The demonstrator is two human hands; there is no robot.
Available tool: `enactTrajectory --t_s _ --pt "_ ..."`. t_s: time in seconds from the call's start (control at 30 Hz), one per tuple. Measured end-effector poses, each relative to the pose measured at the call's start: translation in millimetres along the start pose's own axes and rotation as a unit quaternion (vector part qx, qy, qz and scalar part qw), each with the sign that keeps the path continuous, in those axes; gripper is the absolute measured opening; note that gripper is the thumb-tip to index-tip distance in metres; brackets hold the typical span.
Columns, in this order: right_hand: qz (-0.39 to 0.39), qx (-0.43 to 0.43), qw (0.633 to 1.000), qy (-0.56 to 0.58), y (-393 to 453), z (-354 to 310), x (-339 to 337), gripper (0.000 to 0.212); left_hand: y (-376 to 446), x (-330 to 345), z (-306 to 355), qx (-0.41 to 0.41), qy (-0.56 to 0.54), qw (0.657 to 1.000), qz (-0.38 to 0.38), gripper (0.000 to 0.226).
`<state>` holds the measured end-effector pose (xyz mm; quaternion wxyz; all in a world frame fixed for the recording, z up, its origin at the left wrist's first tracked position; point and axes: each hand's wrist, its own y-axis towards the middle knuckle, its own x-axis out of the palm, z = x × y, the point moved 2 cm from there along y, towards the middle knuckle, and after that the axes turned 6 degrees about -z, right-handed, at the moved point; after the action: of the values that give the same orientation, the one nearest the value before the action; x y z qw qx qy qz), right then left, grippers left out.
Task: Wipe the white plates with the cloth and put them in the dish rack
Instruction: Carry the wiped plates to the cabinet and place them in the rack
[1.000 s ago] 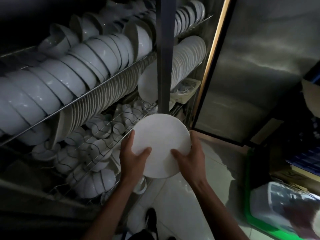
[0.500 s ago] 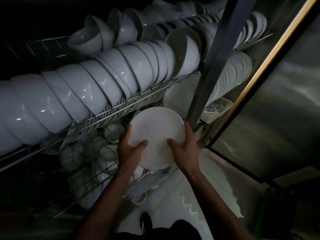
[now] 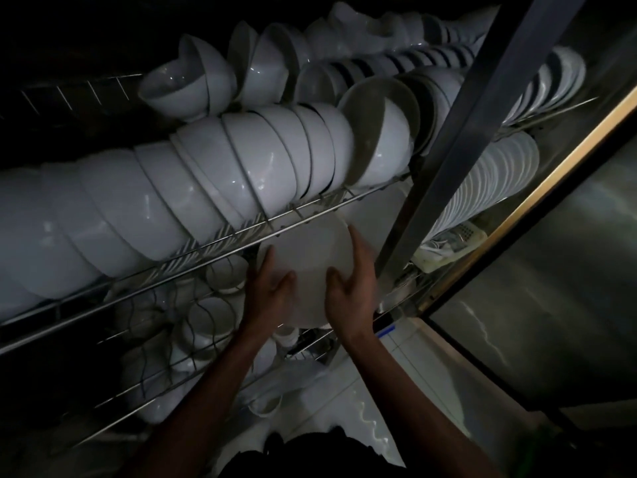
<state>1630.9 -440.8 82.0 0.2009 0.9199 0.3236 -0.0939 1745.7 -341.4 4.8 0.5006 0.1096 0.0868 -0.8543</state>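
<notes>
Both hands, left hand [image 3: 272, 291] and right hand [image 3: 351, 288], grip a white plate [image 3: 310, 257] by its edges, just under the dish rack [image 3: 241, 236] shelf of bowls [image 3: 241, 174].

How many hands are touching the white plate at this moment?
2. The left hand grips the white plate at its lower left edge; the right hand holds its right edge.

Wire dish rack [image 3: 310, 210], several tiers. Upper tier holds rows of white bowls [image 3: 241, 167] nested on their sides; lower wire tier holds small white cups [image 3: 206, 319]. Stacked white plates [image 3: 493, 181] stand on edge right of the metal post [image 3: 458, 132].
</notes>
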Motion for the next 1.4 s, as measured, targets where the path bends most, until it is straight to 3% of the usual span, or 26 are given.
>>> enactTrajectory --t_s 0.1,0.23,0.47,0.63,0.8,1.27,1.4 --pt "0.013 -0.016 1.000 0.000 9 4 -2 0.080 0 12 10 0.033 0.058 0.998 -0.021 0.052" --pt "0.000 -0.024 1.000 0.011 23 16 -1 0.078 -10 25 28 0.127 0.224 0.966 0.016 0.047" --pt "-0.032 -0.042 0.999 -0.002 39 23 1 0.068 -3 39 20 0.140 0.188 0.968 -0.085 0.055" --pt "-0.051 -0.056 0.997 -0.025 48 27 6 0.068 6 42 16 0.137 0.188 0.966 -0.113 0.055" --pt "-0.082 -0.058 0.994 -0.031 54 38 17 0.065 13 39 7 0.112 0.159 0.974 -0.113 0.060" --pt "-0.107 -0.063 0.990 -0.062 53 54 22 0.071 11 33 -3 0.165 0.182 0.964 -0.106 0.060" --pt "-0.114 -0.055 0.988 -0.088 51 51 22 0.082 11 30 -10 0.155 0.182 0.966 -0.097 0.062"
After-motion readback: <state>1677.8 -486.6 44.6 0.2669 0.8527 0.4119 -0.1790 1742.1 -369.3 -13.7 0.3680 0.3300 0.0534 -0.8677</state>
